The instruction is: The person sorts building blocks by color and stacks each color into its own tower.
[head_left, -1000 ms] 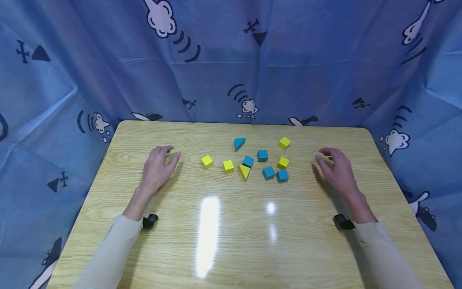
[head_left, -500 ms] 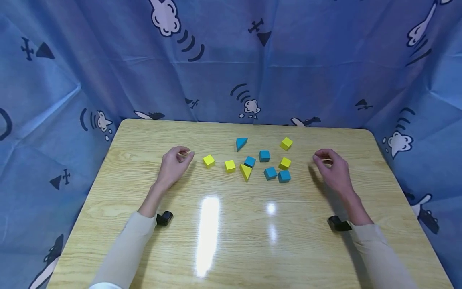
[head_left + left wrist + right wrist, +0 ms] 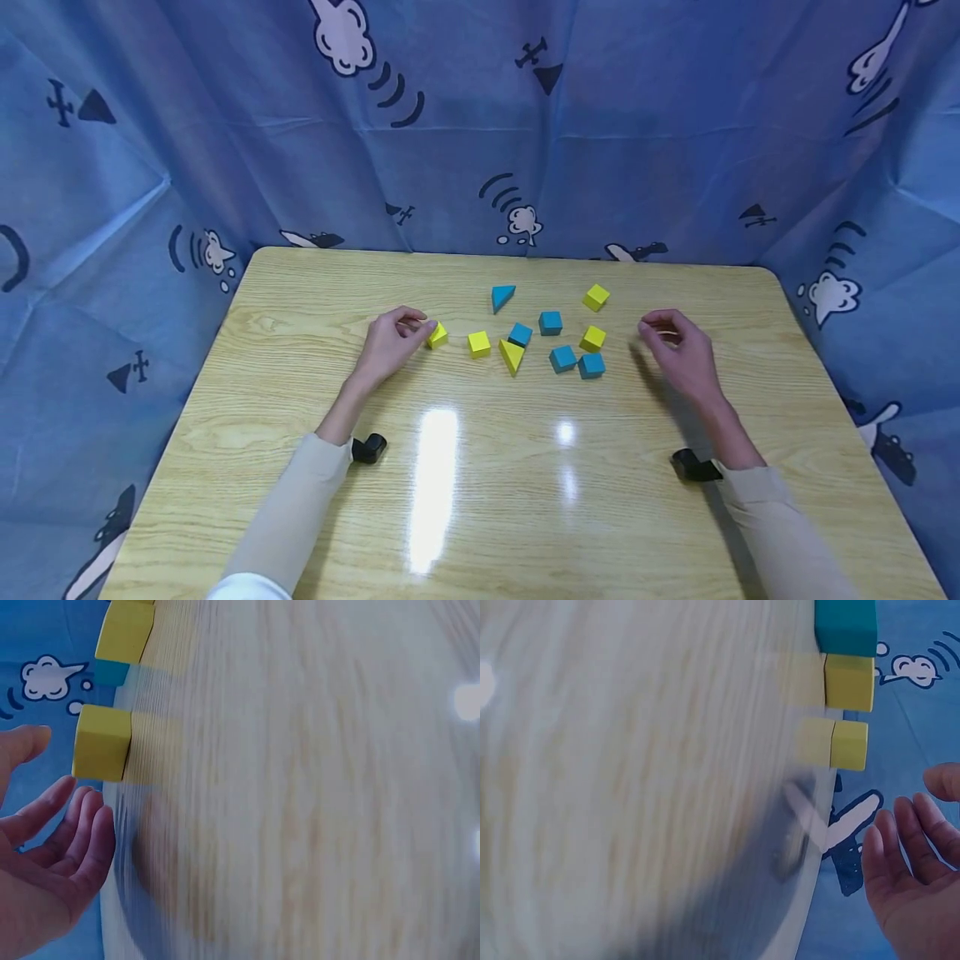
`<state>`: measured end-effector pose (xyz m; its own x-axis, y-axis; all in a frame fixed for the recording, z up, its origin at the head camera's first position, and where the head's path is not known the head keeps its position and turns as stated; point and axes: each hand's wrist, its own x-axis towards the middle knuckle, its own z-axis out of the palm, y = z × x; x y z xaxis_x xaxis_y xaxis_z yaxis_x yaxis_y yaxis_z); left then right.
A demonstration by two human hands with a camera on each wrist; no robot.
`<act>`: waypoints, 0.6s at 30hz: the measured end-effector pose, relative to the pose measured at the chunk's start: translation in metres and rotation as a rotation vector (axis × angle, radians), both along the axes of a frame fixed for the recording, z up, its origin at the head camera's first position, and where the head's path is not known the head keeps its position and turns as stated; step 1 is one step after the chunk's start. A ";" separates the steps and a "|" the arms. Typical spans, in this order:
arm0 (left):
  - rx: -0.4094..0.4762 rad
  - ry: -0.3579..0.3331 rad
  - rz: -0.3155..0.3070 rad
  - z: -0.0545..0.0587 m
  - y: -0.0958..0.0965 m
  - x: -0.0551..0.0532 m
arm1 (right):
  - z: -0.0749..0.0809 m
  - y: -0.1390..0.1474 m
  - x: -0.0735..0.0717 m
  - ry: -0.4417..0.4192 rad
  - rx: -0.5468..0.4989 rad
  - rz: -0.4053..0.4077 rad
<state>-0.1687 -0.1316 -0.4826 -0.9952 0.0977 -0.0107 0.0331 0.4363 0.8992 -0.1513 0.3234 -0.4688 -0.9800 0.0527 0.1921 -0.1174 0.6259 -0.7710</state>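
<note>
My left hand [image 3: 390, 343] hovers at the leftmost yellow cube [image 3: 438, 337], its fingertips overlapping the cube's left side in the head view. In the left wrist view, that yellow cube [image 3: 102, 744] stands just beyond the parted thumb and loosely bent fingers [image 3: 96, 847]. Nothing is held there. Over on the right, my right hand [image 3: 681, 354] hangs above the table with relaxed, bent fingers and holds nothing. Nearest to it are a yellow cube [image 3: 592, 338] and a farther yellow cube [image 3: 596, 297], with a blue cube [image 3: 592, 366] close by.
Between the hands lie another yellow cube [image 3: 478, 344], a yellow triangular block [image 3: 512, 357] touching a blue cube [image 3: 520, 335], and a blue triangular block [image 3: 502, 297]. More blue cubes sit right of centre. A patterned blue curtain [image 3: 450, 125] surrounds the wooden table [image 3: 300, 283].
My left hand has moved right to the leftmost yellow cube, its thumb and fingers drawing closer together. My right hand has shifted slightly left. The blocks have stayed in place.
</note>
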 end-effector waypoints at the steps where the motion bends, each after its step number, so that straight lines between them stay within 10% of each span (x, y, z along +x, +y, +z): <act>1: 0.001 -0.006 -0.001 -0.001 0.001 0.000 | 0.000 -0.001 0.000 -0.001 -0.007 0.006; 18: -0.053 -0.003 -0.045 -0.003 0.014 0.004 | 0.002 -0.014 0.000 -0.009 -0.009 0.035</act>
